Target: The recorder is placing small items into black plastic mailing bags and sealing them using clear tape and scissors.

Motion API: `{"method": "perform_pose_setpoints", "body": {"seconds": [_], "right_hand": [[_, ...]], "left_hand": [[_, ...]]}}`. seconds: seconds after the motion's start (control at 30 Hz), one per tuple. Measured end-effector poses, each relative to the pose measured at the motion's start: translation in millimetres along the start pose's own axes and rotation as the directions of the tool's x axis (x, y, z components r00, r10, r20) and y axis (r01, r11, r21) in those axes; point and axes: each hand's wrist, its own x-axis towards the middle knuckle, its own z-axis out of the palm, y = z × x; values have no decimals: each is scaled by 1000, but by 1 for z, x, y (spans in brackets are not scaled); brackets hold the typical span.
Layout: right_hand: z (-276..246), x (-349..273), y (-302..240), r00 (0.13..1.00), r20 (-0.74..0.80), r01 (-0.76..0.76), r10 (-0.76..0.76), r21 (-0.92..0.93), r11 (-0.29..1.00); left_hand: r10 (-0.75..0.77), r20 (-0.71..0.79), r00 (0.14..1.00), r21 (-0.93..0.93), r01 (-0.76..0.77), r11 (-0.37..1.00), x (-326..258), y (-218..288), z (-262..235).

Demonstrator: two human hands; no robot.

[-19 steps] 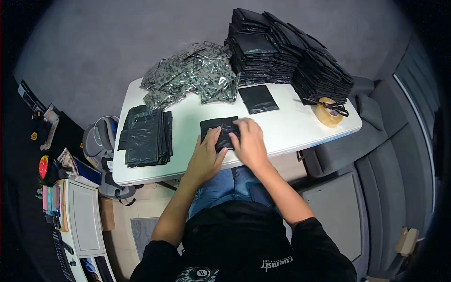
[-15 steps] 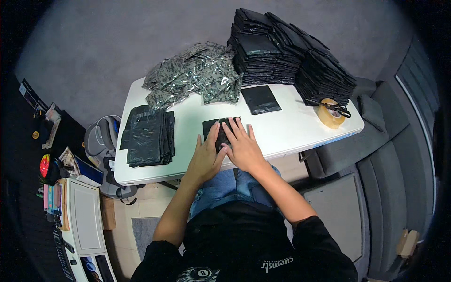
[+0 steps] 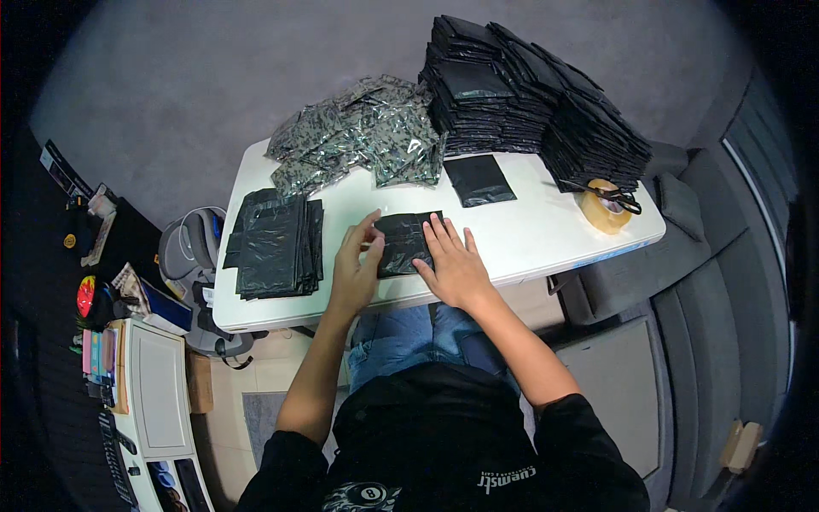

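A folded black plastic packet [image 3: 399, 242] lies flat near the front edge of the white table, straight before me. My right hand [image 3: 454, 263] rests flat over its right side with the fingers spread. At the packet's left edge is my left hand [image 3: 357, 263], its fingers bent and the thumb apart from the forefinger. Whether the left fingertips touch the packet's edge is hard to make out. Left of that hand sits a stack of flat black plastic bags [image 3: 275, 247]. A single black packet [image 3: 479, 180] lies farther back, slightly to the right.
Clear-wrapped camouflage-patterned packets [image 3: 363, 128] are heaped at the table's far side. Tall piles of black packets [image 3: 490, 90] rise behind and right. A tape roll [image 3: 604, 212] with black-handled scissors [image 3: 616, 198] on it stands at the right end. A grey sofa [image 3: 708, 282] adjoins the table.
My left hand has slid left off the packet's top to its left edge, and its fingers have bent. The right hand stays on the packet, moved slightly right.
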Motion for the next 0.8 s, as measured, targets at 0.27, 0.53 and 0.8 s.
{"method": "perform_pose_setpoints", "body": {"seconds": [0.27, 0.53, 0.8], "right_hand": [[0, 2, -2, 1000, 3, -3, 3, -6, 1000], [-2, 0, -2, 1000, -1, 4, -4, 13, 1000], [3, 1, 1, 1000, -22, 1, -1, 12, 1000]], "left_hand": [[-439, 508, 741, -404, 655, 638, 12, 1, -3], [-538, 538, 649, -226, 726, 649, 37, 2, 0], [-572, 549, 610, -185, 756, 628, 42, -7, 3]]}}
